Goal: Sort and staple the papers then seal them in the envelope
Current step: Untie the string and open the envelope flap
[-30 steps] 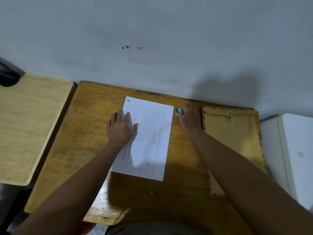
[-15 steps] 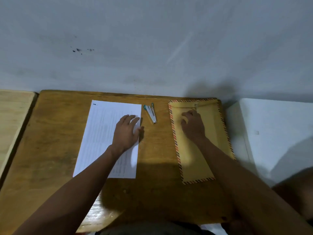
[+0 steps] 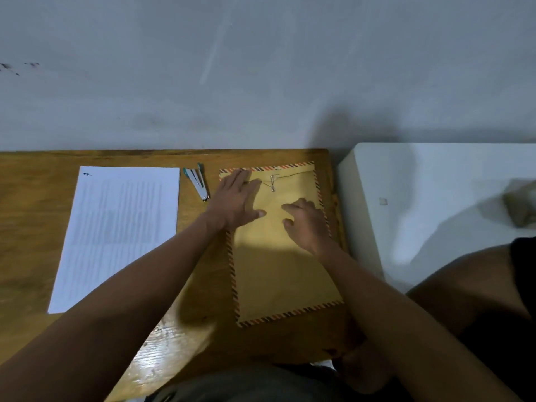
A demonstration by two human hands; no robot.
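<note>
On my feed, at the far left, the papers (image 3: 117,233) lie as a flat white rectangular stack on the wooden desk (image 3: 34,227), printed with fine grey lines of text too blurred for me to read, and with a small dark mark at the top left corner. The desk top is honey-brown, its grain showing, with a glossy patch near the front edge.

Just right of the papers, and apart from them, I see the stapler (image 3: 197,181): small, slim, pale metal with teal ends, lying at a slant with its two arms spread in a narrow V.

Next comes the left hand (image 3: 236,201), laid palm down across the upper left corner of the envelope (image 3: 284,274), fingers straight and close together, thumb stretched toward the centre; it presses flat and grips nothing.

The envelope is a tall, matt, mustard-brown rectangle with a striped red and dark border, lying flat near the desk's right edge. Its flap carries two small round fasteners joined by a thin string (image 3: 272,182).

The right hand (image 3: 307,224) rests on the envelope's right half, fingers loosely bent, tips touching the paper, holding nothing.

Beyond the desk, on the right, stands a smooth white block-like surface (image 3: 420,198).
</note>
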